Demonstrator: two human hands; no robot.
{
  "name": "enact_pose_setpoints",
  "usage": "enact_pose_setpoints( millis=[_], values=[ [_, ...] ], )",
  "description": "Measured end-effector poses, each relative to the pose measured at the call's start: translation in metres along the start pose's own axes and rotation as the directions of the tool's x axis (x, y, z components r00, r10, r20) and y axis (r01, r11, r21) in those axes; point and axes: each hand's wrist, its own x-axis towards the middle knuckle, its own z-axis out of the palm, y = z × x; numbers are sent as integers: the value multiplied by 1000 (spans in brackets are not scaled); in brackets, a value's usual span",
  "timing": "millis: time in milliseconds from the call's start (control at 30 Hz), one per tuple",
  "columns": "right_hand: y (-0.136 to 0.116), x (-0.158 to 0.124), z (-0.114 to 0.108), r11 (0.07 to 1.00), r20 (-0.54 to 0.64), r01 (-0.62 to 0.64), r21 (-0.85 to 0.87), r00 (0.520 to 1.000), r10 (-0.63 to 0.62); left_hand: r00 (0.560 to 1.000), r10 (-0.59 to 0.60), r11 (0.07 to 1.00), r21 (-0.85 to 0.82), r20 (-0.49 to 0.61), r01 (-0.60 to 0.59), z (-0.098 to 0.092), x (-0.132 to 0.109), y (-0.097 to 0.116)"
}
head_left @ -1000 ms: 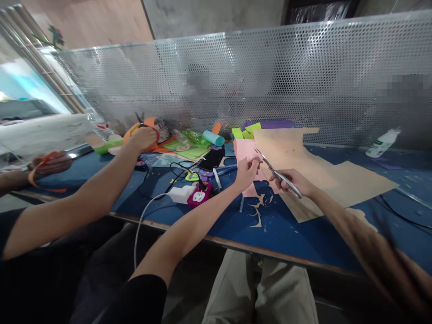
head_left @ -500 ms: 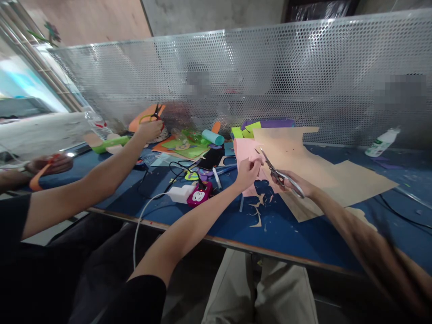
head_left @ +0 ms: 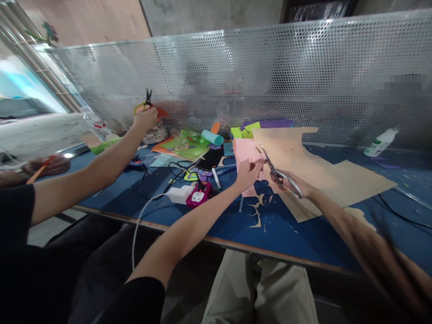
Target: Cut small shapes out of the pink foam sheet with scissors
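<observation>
My left hand (head_left: 248, 173) pinches a pink sheet of paper (head_left: 245, 150) and holds it up over the blue table (head_left: 297, 236). Beside it my right hand (head_left: 292, 183) grips silver scissors (head_left: 275, 170), blades pointing up-left into the pink sheet's edge. A large tan sheet (head_left: 303, 168) lies under and behind both hands. Small tan offcuts (head_left: 257, 212) lie on the table just below my hands.
A person on my left raises dark scissors with yellow handles (head_left: 146, 102) in one hand (head_left: 146, 119); their other hand (head_left: 47, 165) holds an orange strip. Coloured paper scraps (head_left: 184, 147), a teal roll (head_left: 212, 137), white charger (head_left: 180, 194), pink device (head_left: 199, 197), glue bottle (head_left: 381, 143), perforated metal screen (head_left: 270, 76).
The neighbour's hand has lifted the yellow-handled scissors upward off the table. My scissors have shifted slightly right along the pink sheet; my left hand keeps its pinch.
</observation>
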Motion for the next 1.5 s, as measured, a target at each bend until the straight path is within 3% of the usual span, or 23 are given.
enact_pose_setpoints(
  millis=[133, 500, 800, 1100, 1500],
  values=[
    [-1, 1, 1, 999, 7, 0, -40, 1000, 0, 999, 24, 999, -38, -30, -25, 0, 2, -1],
    [17, 2, 5, 999, -62, -9, 35, 998, 11, 999, 3, 1000, -8, 39, -3, 2, -2, 5],
    [13, 4, 11, 999, -60, -5, 48, 998, 8, 997, -60, 985, -156, 44, 67, 6, -3, 13],
    [18, 6, 16, 999, -114, 4, 49, 993, 2, 998, -40, 985, -168, 54, 48, 7, -3, 10],
    [20, 4, 10, 1000, -89, -1, 24, 996, 3, 996, -63, 975, -211, 61, 75, 9, -2, 8]
  ],
)
